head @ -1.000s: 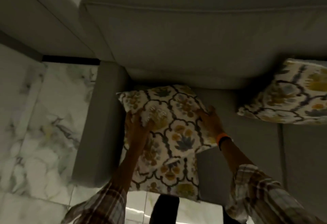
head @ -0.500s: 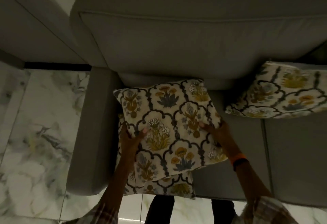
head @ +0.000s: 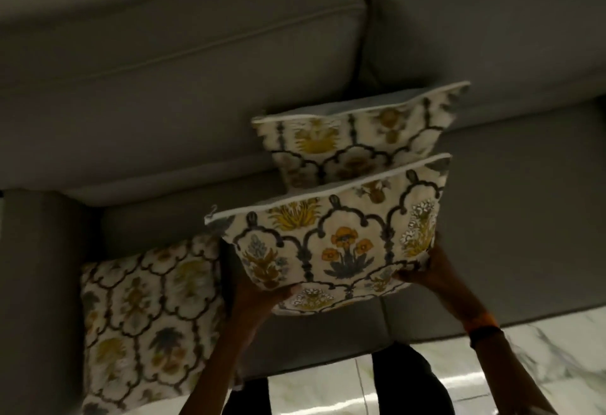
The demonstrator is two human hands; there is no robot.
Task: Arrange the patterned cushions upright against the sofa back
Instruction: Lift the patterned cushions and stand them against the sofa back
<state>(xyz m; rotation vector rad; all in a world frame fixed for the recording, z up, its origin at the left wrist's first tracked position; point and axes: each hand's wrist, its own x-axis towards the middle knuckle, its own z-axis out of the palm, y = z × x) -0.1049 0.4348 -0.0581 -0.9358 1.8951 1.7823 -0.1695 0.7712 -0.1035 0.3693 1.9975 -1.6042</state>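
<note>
I hold a cream cushion with yellow and orange flowers (head: 331, 237) in the air above the grey sofa seat (head: 511, 217). My left hand (head: 259, 293) grips its lower left edge and my right hand (head: 429, 263) its lower right corner. Behind it a second patterned cushion (head: 357, 139) leans against the sofa back (head: 183, 86). A third patterned cushion (head: 147, 322) lies flat on the seat by the left armrest (head: 36, 283).
White marble floor (head: 541, 349) shows in front of the sofa at the lower right. A seam (head: 360, 20) divides the two back cushions. My dark trouser legs stand close to the seat's front edge.
I lifted the top cushion off the one beneath it and carried it right, toward the cushion by the sofa back. The lower cushion stayed flat by the armrest. My view shifted right.
</note>
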